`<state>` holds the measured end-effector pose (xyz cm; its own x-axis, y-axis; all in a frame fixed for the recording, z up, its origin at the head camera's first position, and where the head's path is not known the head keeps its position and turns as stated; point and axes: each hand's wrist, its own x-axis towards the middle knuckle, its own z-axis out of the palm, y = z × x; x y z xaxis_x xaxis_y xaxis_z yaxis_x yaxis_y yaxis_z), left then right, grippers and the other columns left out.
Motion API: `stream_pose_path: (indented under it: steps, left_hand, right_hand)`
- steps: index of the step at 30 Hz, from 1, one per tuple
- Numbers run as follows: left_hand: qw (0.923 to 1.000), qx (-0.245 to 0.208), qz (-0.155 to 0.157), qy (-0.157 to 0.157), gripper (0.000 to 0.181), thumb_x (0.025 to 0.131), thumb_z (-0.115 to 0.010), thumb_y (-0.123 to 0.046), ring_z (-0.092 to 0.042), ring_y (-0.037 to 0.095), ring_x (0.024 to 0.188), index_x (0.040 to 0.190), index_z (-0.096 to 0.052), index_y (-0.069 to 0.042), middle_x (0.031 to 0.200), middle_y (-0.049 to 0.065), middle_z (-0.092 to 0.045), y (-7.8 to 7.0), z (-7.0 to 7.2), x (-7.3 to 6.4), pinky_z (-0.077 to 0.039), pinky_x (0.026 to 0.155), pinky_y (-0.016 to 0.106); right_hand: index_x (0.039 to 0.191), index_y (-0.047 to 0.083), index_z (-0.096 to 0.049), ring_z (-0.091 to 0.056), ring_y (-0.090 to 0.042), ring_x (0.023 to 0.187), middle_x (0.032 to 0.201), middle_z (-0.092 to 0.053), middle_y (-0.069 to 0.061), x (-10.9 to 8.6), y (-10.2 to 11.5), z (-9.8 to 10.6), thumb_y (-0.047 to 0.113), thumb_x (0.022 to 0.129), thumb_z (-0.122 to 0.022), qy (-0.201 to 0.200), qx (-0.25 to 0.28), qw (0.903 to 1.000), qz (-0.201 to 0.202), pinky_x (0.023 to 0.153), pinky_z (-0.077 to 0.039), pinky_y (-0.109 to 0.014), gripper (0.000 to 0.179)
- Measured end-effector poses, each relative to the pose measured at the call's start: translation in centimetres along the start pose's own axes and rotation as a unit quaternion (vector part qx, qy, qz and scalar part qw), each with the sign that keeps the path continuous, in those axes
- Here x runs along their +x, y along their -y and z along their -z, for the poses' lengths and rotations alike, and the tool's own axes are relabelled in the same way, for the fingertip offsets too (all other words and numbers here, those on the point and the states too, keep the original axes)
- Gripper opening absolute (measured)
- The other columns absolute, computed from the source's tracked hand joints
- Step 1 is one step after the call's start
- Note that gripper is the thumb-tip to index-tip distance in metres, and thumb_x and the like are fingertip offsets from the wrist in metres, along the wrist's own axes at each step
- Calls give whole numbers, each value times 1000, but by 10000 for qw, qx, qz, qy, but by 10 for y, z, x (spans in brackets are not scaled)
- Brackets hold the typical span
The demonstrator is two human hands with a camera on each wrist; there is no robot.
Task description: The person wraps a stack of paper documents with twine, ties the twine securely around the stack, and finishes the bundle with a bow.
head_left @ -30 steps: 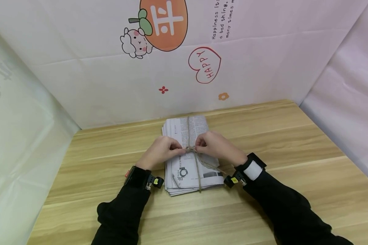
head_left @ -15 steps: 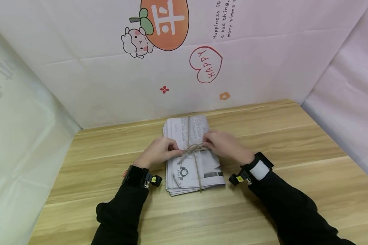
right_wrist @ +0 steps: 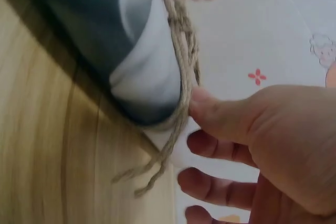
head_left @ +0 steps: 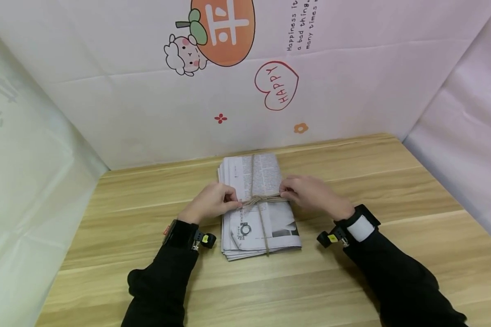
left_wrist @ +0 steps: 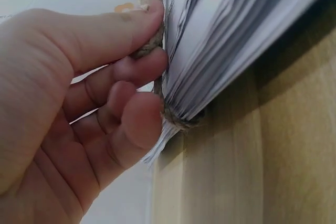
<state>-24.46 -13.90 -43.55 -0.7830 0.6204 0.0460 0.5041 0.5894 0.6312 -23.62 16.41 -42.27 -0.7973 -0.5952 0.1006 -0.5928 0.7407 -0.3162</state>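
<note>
A stack of folded newspapers [head_left: 266, 172] lies on the table, tied crosswise with jute twine [head_left: 263, 198] knotted near the middle of its top. At the stack's left edge, my left hand [head_left: 212, 201] pinches the twine between thumb and index finger. The left wrist view shows that thumb [left_wrist: 115, 32] pressed on the cord beside the paper edges, the other fingers half curled. My right hand [head_left: 311, 194] pinches twine strands at the right edge. Two loose twine ends [right_wrist: 152, 174] hang below its thumb in the right wrist view.
The wooden table [head_left: 147, 190] reaches back to a white printed cloth [head_left: 147, 113] hanging behind the stack. More pale cloth [head_left: 466, 136] hangs along the right side. Black sleeves and wrist-worn cameras [head_left: 206, 240] sit close to both sides of the stack.
My right hand has moved right, from near the knot to the stack's right edge, drawing the twine strands out straight. My left hand has shifted slightly left, still pinching twine.
</note>
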Motion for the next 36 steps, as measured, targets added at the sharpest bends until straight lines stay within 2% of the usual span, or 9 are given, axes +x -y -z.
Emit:
stream_pose_path:
  steps: [5, 14, 18, 22, 30, 36]
  left_hand:
    - [9999, 70, -70, 28, 21, 93, -76, -17, -51, 8, 54, 73, -70, -13, 67, -5, -67, 0, 0, 0, -38, 51, 22]
    - [9997, 227, -40, 14, 24, 93, -76, -17, -51, 9, 57, 71, -67, -14, 66, -6, -64, 1, -2, 0, -40, 54, 24]
    - [9997, 207, -96, -18, 23, 93, -76, -18, -51, 9, 57, 72, -67, -14, 66, -7, -64, 2, -3, 1, -39, 55, 24]
    - [9998, 210, 68, -30, 21, 93, -77, -19, -52, 8, 58, 74, -70, -15, 68, -8, -65, 2, -2, -1, -40, 55, 24]
    - [9992, -73, 308, 235, 10, 90, -79, -22, -61, 10, 68, 82, -76, -17, 76, -9, -70, -4, 4, -6, -49, 65, 27]
    - [9984, -260, 389, 313, 8, 94, -75, -24, -59, 12, 70, 88, -78, -19, 79, -7, -71, -4, 5, -12, -46, 66, 28]
  right_hand:
    - [94, 12, -71, -61, -13, 82, 95, -68, 0, -2, -8, 1, 12, 98, -69, 22, -37, 9996, 262, 74, -54, -37, 4]
    - [85, 18, -66, -54, -8, 73, 82, -60, 8, -8, -21, 0, 12, 99, -68, 29, 35, 9992, 408, 68, -49, -33, 15]
    - [86, 18, -66, -53, -9, 72, 82, -59, 8, -10, -20, 1, 13, 99, -67, 65, 51, 9996, 288, 67, -47, -32, 14]
    - [90, 17, -68, -54, -10, 74, 85, -62, 7, -9, -17, 1, 15, 100, -66, 168, 60, 9997, 188, 69, -48, -33, 11]
    - [94, 15, -67, -56, -12, 81, 93, -61, 1, -11, -14, 2, 15, 102, -63, 313, 323, 9990, 56, 73, -50, -34, 9]
    - [98, 16, -66, -57, -11, 78, 89, -62, 5, -13, -15, 3, 17, 104, -61, 314, 672, 9971, -151, 71, -50, -33, 8]
